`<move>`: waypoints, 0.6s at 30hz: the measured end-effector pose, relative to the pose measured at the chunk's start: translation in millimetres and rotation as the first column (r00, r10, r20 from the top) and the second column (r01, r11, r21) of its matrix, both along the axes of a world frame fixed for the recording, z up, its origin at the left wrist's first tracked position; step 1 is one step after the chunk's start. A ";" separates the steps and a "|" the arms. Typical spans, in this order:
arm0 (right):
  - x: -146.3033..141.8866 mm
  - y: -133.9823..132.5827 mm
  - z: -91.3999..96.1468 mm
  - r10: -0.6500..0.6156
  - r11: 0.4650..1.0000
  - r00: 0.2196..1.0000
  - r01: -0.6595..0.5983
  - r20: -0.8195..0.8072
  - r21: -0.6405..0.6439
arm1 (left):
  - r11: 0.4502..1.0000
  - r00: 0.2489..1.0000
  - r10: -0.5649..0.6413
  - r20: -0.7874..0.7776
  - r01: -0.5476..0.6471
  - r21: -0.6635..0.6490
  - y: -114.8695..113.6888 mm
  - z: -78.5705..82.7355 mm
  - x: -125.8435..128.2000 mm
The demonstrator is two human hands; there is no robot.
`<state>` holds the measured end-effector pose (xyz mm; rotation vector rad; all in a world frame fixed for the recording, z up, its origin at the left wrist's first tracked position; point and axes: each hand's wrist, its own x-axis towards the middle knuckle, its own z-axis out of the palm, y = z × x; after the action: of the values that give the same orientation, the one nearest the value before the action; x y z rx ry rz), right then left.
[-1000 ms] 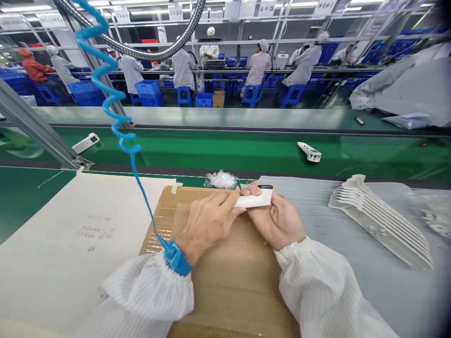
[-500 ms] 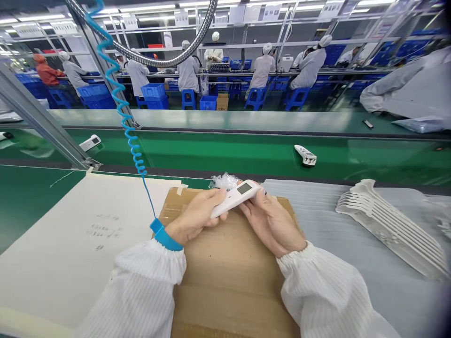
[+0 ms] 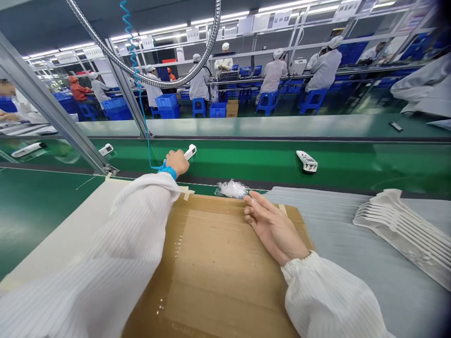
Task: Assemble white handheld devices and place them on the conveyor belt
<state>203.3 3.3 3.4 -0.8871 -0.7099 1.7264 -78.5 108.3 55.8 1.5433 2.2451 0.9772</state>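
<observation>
My left hand (image 3: 176,162) is stretched far forward over the green conveyor belt (image 3: 246,157), closed on a white handheld device (image 3: 190,151). A blue wrist strap (image 3: 167,171) with a coiled cord sits on that wrist. My right hand (image 3: 271,224) rests on the brown cardboard sheet (image 3: 218,263), fingers loosely extended and holding nothing. A crumpled clear plastic bag (image 3: 231,188) lies just beyond the cardboard's far edge, close to my right fingertips.
Another white device (image 3: 307,162) lies on the belt to the right, two more (image 3: 105,149) to the left. A stack of white plastic shells (image 3: 401,230) lies on grey foam at right. A slanted metal post (image 3: 52,110) stands left. Workers in white sit at benches beyond.
My left hand took the white device out of both hands and reached forward with it over the conveyor. My right hand let go and settled open on the cardboard.
</observation>
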 end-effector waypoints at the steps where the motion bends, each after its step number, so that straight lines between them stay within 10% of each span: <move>1: 0.2 0.8 -0.8 -0.003 1.000 1.000 0.003 -0.005 -0.002 | 0.999 0.999 -0.038 -0.036 0.038 0.015 -5.5 -1.1 6.0; 8: 1.2 3.3 -5.3 0.028 0.999 1.000 -0.028 -0.006 0.018 | 0.794 0.754 -0.591 -0.286 0.606 -0.042 -69.3 -23.6 81.3; 12: 11.2 9.1 -10.7 -0.050 0.970 0.945 -0.031 0.324 0.240 | 0.921 0.919 -0.311 -0.240 0.354 0.163 -101.1 -40.0 99.5; 18: 61.3 91.9 0.2 -0.401 0.896 0.368 -0.034 0.839 0.443 | 0.926 0.976 -0.218 0.008 0.204 0.317 -122.1 -50.5 99.2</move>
<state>264.7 95.2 3.7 -1.5749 -1.5616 0.6475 20.7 -13.9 5.2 1.8281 1.9107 1.3371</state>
